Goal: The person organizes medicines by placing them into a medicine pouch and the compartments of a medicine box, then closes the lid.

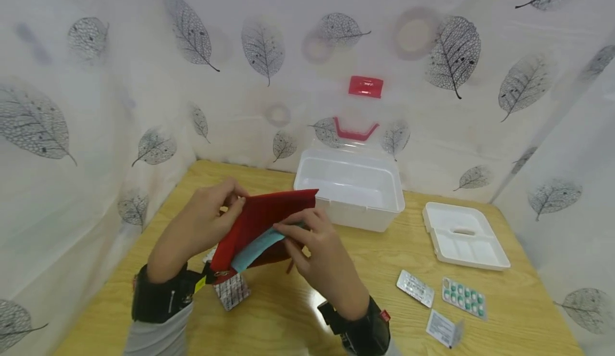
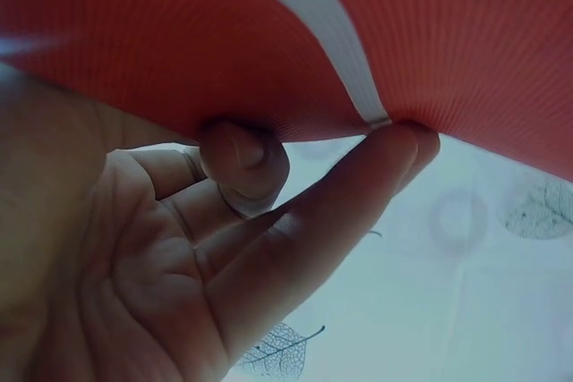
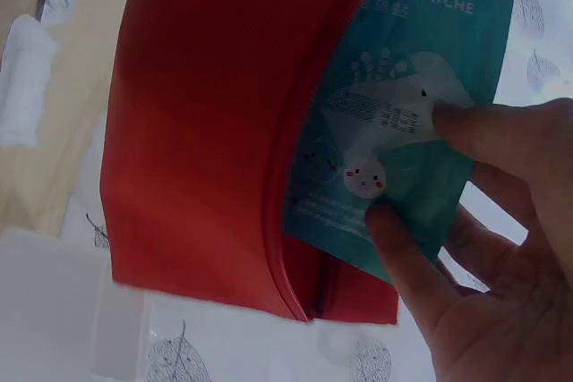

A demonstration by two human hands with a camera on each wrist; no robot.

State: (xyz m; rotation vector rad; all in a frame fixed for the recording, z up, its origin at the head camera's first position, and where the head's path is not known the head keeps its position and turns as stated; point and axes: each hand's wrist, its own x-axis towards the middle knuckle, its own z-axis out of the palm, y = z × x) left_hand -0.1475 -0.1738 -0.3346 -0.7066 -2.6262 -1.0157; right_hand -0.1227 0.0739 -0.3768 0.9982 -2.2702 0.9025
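Observation:
A red zip pouch (image 1: 269, 206) is held up over the table with its mouth spread open. My left hand (image 1: 204, 220) pinches the pouch's edge between thumb and fingers. Between the thumb and fingers of my right hand (image 1: 324, 254) is a flat teal patch packet (image 3: 385, 194), printed with white lettering and small cartoon faces. Part of this packet sits within the pouch mouth, its lower end hidden by the red fabric in the right wrist view. In the left wrist view the fingertips (image 2: 398, 154) grip the red cloth beside a pale strip.
Behind the pouch stands a white box (image 1: 355, 214) with a red handle (image 1: 355, 134) on its raised clear lid. To the right lie a white tray (image 1: 468, 252), a silver blister pack (image 1: 415, 288), a green-and-white capsule blister (image 1: 464, 297) and a folded card (image 1: 441, 328). A patterned packet (image 1: 233, 293) lies below the pouch.

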